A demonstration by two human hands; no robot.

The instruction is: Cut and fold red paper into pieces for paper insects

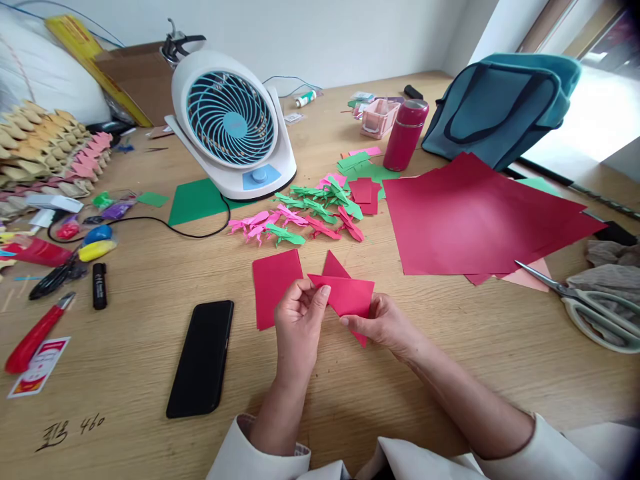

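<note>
Between my hands is a folded piece of red paper (350,293), raised a little above the wooden table. My left hand (303,313) pinches its left corner between thumb and fingers. Its lower right edge is gripped by my right hand (385,323), with the thumb in front and the fingers mostly hidden behind. Another red paper piece (333,265) shows behind the fold; whether it is separate I cannot tell. A stack of red paper rectangles (275,280) lies just left of my left hand. Beyond my hands sit several folded paper figures (300,213) in green, pink and red.
A white fan (235,127) stands at the back. Large red sheets (475,213) and scissors (590,297) lie to the right, near a red flask (406,137) and a blue bag (500,107). A black phone (201,360), a marker (99,287) and a red-handled cutter (37,337) lie left.
</note>
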